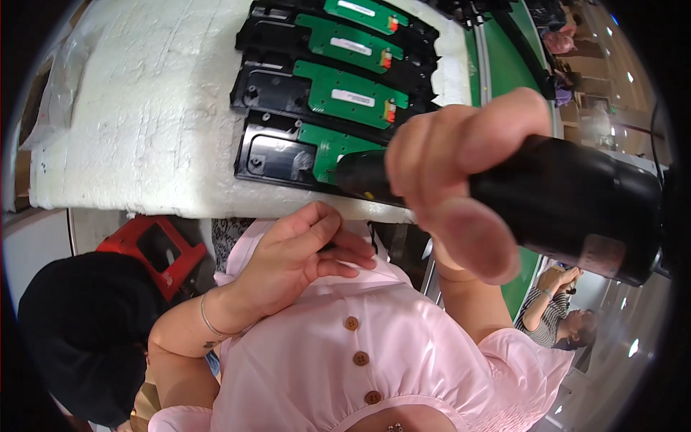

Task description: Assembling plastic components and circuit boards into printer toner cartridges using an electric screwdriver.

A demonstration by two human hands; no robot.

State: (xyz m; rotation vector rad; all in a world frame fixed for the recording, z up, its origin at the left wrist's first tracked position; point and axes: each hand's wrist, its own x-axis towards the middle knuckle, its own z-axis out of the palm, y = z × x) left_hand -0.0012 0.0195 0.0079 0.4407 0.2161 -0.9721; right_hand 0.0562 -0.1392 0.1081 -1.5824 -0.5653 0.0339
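Taking the white foam pad [144,108] on the workbench as the landmark: below its left end sits a red plastic stool [155,248], and beside that a dark rounded shape, too blurred to identify.

Just below the pad's front edge, the left hand [299,259] rests against the pink buttoned blouse [345,360], its fingers curled loosely together. A small dark piece shows between fingertips and thumb, but I cannot tell whether it is pinched or merely touched. A thin bracelet circles that wrist.

On the right half of the pad lie four black plastic housings, each carrying a green circuit board, stacked in a row running away from the viewer. The nearest one [288,155] lies at the pad's front edge.

Right of the pad's front corner, the right hand [453,180] is clamped around a black cylindrical electric screwdriver [568,209], its nose end [360,176] pointing at the nearest board. The tool looks stiff, smooth and fairly heavy toward its fat rear end, so a full wrap around the narrower waist, where the fingers sit now, seems the steadiest hold; the glossy barrel could slip in a loose fist. The boards look thin and fragile.

Beyond the pad's right edge runs a green conveyor belt [504,43], with another person seated lower right.
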